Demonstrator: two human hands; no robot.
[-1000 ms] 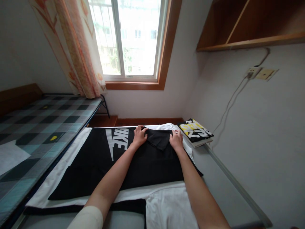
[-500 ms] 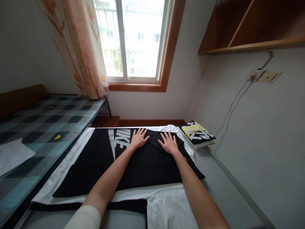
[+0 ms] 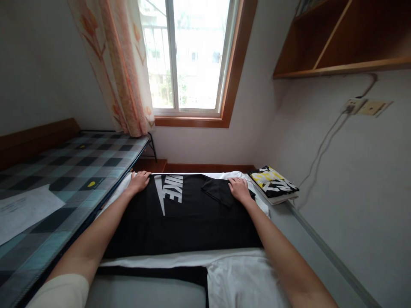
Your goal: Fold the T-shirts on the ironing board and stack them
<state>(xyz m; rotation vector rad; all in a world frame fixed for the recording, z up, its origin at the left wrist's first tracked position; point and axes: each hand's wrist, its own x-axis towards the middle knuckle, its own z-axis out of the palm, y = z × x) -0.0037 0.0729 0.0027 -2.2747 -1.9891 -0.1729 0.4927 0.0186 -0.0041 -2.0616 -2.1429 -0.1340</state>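
A black T-shirt [image 3: 180,231] with a white sports logo lies sideways and folded, on top of a white T-shirt [image 3: 237,273]. At the far left corner of the black T-shirt, my left hand [image 3: 138,182] has its fingers curled over the edge, gripping the cloth. On the right, by the folded-in sleeve [image 3: 216,190], my right hand [image 3: 239,188] pinches the black T-shirt near its collar end. The fingertips of both hands are partly hidden in the dark fabric. Part of the white T-shirt's lower body spreads towards me.
The clothes lie on a grey tabletop [image 3: 147,291]. A book [image 3: 272,184] with a yellow, black and white cover rests at its far right corner. A bed with a checked mattress [image 3: 105,162] and a paper sheet [image 3: 28,209] stands at left. A wooden shelf [image 3: 353,66] hangs at right.
My hands have moved apart, the left to the shirt's far left corner, the right slightly right. Their spread fingers have drawn in onto the cloth. The view has shifted slightly.
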